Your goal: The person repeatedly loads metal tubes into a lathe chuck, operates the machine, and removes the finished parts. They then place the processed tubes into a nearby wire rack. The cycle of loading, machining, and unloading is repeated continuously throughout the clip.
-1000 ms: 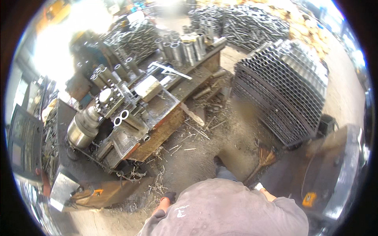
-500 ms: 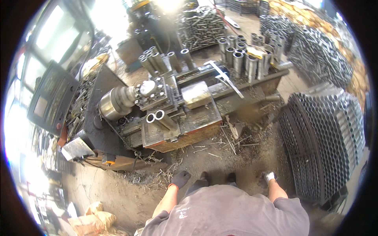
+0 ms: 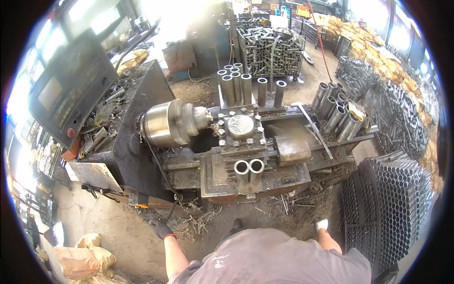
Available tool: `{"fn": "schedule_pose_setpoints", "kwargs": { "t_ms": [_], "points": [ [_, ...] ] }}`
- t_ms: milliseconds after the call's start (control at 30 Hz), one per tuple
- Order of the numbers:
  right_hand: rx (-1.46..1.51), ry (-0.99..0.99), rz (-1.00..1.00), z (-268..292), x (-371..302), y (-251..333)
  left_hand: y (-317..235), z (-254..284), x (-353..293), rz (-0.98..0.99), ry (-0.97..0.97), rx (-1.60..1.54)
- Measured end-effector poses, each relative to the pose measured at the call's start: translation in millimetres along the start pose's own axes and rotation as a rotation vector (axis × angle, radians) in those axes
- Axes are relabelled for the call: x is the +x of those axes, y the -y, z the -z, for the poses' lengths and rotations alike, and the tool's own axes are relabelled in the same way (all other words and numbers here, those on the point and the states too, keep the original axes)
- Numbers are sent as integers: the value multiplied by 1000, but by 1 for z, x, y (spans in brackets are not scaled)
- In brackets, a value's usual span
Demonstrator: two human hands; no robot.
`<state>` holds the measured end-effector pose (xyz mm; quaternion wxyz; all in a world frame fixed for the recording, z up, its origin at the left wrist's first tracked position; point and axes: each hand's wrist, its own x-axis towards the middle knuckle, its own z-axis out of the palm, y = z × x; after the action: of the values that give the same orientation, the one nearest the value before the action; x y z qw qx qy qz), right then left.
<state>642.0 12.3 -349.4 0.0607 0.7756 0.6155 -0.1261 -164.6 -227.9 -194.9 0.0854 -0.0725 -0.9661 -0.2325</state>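
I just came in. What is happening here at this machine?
A person stands at a metal lathe, with nothing visible in either hand. The dark-gloved left hand is low, near the lathe's front; the white-covered right hand is apart from the machine, near the stack of tubes. Two tubes stand on the lathe's front part, more tubes stand along its back, and a caliper lies towards its right end. The chuck looks partly blurred, so it may be turning.

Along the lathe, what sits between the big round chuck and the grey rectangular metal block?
The square, bolt-studded tool post sits between the chuck and the metal block; the head view shows it.
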Motion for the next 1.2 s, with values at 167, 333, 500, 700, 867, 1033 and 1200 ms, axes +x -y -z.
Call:
{"fn": "schedule_pose_setpoints", "kwargs": {
  "t_ms": [167, 333, 500, 700, 867, 1033, 1200],
  "points": [
    [753, -591, 138, 184, -1, 126, -13, 24, 48, 122, -239, -471],
    [858, -507, 518, 387, -38, 293, -2, 23, 69, -74, -315, -387],
    [745, -447, 1278, 497, -70, 445, 7, 29, 73, 498, 293, -1561],
    [85, -203, 1591, 515, -38, 617, 8, -33, -5, 403, 222, -1073],
    [-1120, 546, 1732, 426, 43, 755, 69, -76, -104, -153, 753, 113],
    [-411, 625, 1476, 428, 81, 734, 145, -49, -190, -256, 1093, 241],
    [549, 923, 1244, 520, 39, 695, 175, -27, -217, -53, 1199, 221]
  ]
}}
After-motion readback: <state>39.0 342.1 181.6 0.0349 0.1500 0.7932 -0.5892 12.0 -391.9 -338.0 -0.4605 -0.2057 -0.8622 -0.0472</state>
